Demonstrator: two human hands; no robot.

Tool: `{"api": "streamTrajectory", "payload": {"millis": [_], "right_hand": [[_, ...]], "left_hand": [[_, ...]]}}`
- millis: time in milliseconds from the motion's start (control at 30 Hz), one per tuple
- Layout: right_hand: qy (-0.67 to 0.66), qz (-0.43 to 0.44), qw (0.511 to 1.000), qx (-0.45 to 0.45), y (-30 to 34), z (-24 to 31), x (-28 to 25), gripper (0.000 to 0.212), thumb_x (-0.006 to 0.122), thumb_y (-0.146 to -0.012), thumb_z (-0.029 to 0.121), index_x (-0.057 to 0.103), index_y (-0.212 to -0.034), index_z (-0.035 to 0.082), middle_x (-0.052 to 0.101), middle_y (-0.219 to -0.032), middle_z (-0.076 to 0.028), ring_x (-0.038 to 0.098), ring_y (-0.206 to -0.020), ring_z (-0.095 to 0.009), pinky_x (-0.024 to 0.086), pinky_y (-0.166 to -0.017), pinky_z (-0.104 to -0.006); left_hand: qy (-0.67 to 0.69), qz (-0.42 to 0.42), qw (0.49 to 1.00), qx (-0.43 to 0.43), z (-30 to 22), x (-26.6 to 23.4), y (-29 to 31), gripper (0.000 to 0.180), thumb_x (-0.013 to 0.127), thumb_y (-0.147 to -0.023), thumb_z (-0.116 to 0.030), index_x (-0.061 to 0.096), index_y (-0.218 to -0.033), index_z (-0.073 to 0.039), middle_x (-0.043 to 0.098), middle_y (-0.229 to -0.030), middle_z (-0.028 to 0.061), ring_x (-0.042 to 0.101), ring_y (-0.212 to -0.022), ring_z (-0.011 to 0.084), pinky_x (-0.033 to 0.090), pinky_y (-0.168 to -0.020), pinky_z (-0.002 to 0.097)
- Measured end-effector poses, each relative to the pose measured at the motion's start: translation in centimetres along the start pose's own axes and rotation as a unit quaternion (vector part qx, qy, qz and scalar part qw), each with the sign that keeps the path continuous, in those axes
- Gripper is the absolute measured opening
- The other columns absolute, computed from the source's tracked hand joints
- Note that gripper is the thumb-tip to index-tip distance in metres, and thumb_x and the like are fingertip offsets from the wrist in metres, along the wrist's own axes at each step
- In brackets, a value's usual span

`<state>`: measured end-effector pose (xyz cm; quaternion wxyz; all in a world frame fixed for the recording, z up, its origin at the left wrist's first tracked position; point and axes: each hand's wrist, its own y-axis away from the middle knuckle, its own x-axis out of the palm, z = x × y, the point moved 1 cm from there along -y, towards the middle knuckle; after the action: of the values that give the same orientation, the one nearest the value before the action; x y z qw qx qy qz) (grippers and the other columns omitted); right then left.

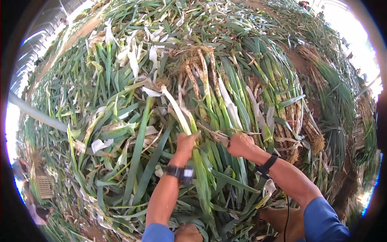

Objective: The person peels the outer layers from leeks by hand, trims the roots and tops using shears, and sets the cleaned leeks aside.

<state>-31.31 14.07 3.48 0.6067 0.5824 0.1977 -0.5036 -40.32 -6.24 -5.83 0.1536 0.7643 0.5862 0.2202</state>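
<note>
Nearest to the camera, two bare forearms with blue sleeves come up from the lower edge, each with a dark band at the wrist. The left hand (186, 142) is closed around a long leek (197, 169), at the place where the pale stalk turns into green leaf. The right hand (240, 144) is closed in a fist on a thin dry strip (213, 135), like a fibre tie, which runs toward the left hand; both hands are close together, just above the middle of the bundle.

The bundle of leeks (209, 101) lies in front of the person, with the roots (197, 54) pointing away and the green leaves coming down toward the knees. I judge one leek to be light, but the whole bundle rather heavy. The stalks look firm and would bear a strong grip; the leaves are soft and floppy, they bend and tear easily, and loose skins may slip off in the fingers. So the best place to hold is the firm stalk, not the leaf ends.

Further away, heaps of green leaves and white peelings (133, 52) cover everything around, and more tied bundles (326, 92) lie to the right.
</note>
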Motion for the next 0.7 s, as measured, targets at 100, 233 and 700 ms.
{"api": "streamTrajectory", "payload": {"millis": [100,233,700], "right_hand": [[-0.003,-0.033,0.999,0.012,-0.4,-1.0,-0.1,0.031,0.061,-0.075,0.025,0.070,-0.081,-0.004,0.067,-0.080,-0.026,0.068,-0.077,-0.042,0.054,-0.072,-0.0478],[0.047,0.025,0.999,0.003,0.5,1.3,0.2,0.026,0.060,-0.076,0.020,0.071,-0.084,-0.003,0.069,-0.088,-0.025,0.068,-0.085,-0.040,0.054,-0.077,-0.0453],[0.014,-0.008,1.000,-0.002,-3.0,6.5,2.9,0.027,0.059,-0.079,0.019,0.072,-0.088,-0.002,0.071,-0.090,-0.021,0.069,-0.087,-0.037,0.055,-0.076,-0.0443]], "left_hand": [[0.029,0.018,0.998,-0.046,-1.1,0.9,4.3,0.018,0.073,-0.083,-0.012,0.067,-0.092,0.002,0.066,-0.079,0.0100,0.065,-0.068,0.0193,0.050,-0.055,0.0335],[0.126,0.052,0.986,-0.094,4.5,-1.7,8.5,0.020,0.073,-0.084,-0.010,0.064,-0.095,0.004,0.066,-0.081,0.0100,0.065,-0.068,0.0193,0.053,-0.057,0.0324],[0.231,0.157,0.946,-0.167,11.0,-4.0,15.3,0.021,0.068,-0.089,-0.017,0.061,-0.096,0.001,0.066,-0.085,0.0114,0.067,-0.075,0.0245,0.056,-0.052,0.0329]]}}
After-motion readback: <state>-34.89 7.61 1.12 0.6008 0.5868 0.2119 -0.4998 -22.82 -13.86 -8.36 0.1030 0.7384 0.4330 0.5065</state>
